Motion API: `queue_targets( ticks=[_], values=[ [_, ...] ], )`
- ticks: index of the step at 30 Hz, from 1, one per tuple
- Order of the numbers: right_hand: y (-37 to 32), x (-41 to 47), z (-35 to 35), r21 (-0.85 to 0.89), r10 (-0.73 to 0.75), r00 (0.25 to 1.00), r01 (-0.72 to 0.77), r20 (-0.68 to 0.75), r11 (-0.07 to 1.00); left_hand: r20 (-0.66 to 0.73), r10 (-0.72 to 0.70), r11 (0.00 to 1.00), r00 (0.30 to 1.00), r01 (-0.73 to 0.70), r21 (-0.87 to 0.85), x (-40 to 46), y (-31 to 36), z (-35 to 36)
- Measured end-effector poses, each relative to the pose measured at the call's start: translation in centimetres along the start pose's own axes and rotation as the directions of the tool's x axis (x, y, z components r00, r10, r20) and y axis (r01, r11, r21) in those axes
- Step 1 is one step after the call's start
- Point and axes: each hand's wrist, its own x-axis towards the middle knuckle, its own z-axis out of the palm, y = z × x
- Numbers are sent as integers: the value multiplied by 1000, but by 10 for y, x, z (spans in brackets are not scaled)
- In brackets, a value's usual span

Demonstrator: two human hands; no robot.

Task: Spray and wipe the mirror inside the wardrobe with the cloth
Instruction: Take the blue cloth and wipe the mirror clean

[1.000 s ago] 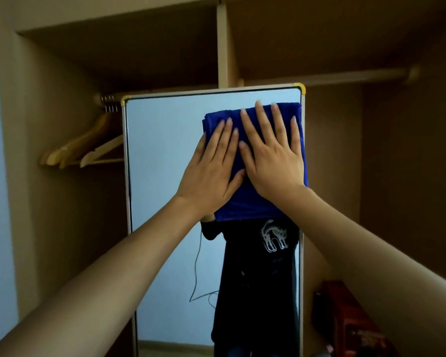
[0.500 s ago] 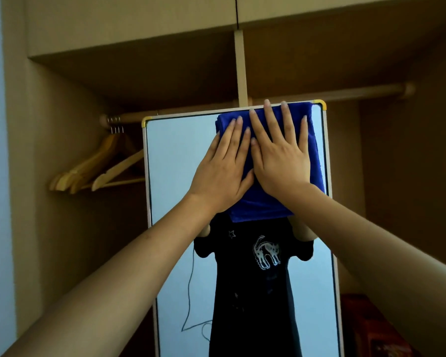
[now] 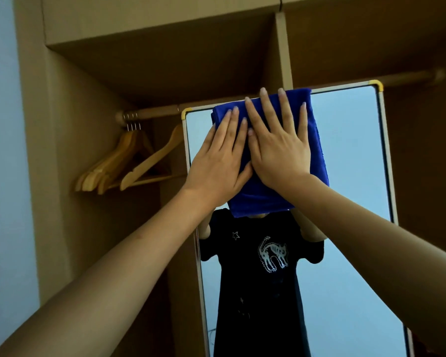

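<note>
Blue microfibre, folded into a thick pad, that's the cloth I'm working with, and right now it sits flat against the mirror at its top edge, a bit left of the middle of the glass. My left hand and right hand are both spread out with straight fingers, palms pushing on the cloth, nothing curled or pinched. The right fingertips reach just over the frame's top rail. I'd say the cloth is light and soft, so it only stays up because I'm pressing; ease off and it'll probably slide down the slick glass. Best hold looks like palms flat over the centre of the pad. The mirror looks thin-framed and is likely fragile, so steady pressure, no leaning. Wooden hangers dangle off the rail to the left, inside the wardrobe.
</note>
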Motion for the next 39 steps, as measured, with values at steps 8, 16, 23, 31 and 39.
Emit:
queue_targets(
  ticks=[8, 16, 23, 31, 39],
  values=[
    [-33, 8, 15, -48, -64, 998, 64, -11, 997, 11, -37, 999, 999, 37, 20, -21, -28, 7],
    [-28, 6, 15, -38, -137, 991, 136, -7, 990, -25, -123, 986, 992, 120, -114, -27, -24, 13],
    [-12, -11, 6, -17, -122, 992, 123, 39, 992, -19, -254, 938, 967, 241, -249, -27, -10, 9],
    [14, -40, -14, 301, -11, 993, 47, -121, 952, 84, -419, 660, 904, 367, -655, -27, 16, -5],
    [38, -56, -30, 458, 492, 848, -523, 196, 719, 381, -543, 270, 748, 585, -765, -15, 33, -14]
  ],
)
